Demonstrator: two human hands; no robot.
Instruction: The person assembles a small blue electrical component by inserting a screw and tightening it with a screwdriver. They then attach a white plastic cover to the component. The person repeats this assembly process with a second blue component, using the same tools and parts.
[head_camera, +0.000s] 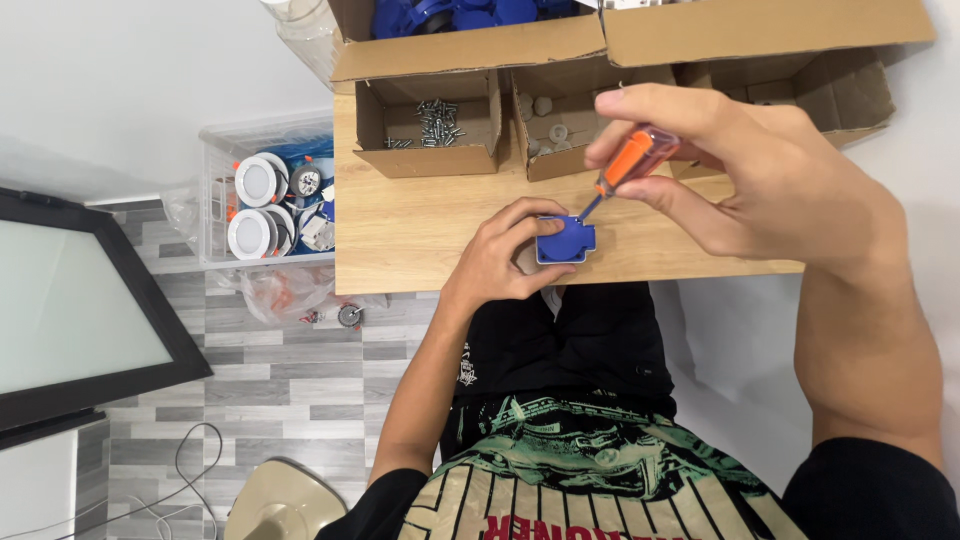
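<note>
My left hand (505, 255) grips a small blue plastic part (565, 241) and holds it down near the front edge of the wooden table (410, 225). My right hand (740, 175) holds a screwdriver with an orange handle (632, 158). The screwdriver slants down to the left, its metal tip touching the top of the blue part. Both forearms reach over my lap, where black shorts and a patterned shirt show.
Open cardboard boxes stand at the table's back: one with screws (436, 120), one with small pale parts (552, 125), one with blue parts (460, 15). On the floor left stands a clear bin of round lamps (270, 195). A dark-framed panel (70, 310) leans farther left.
</note>
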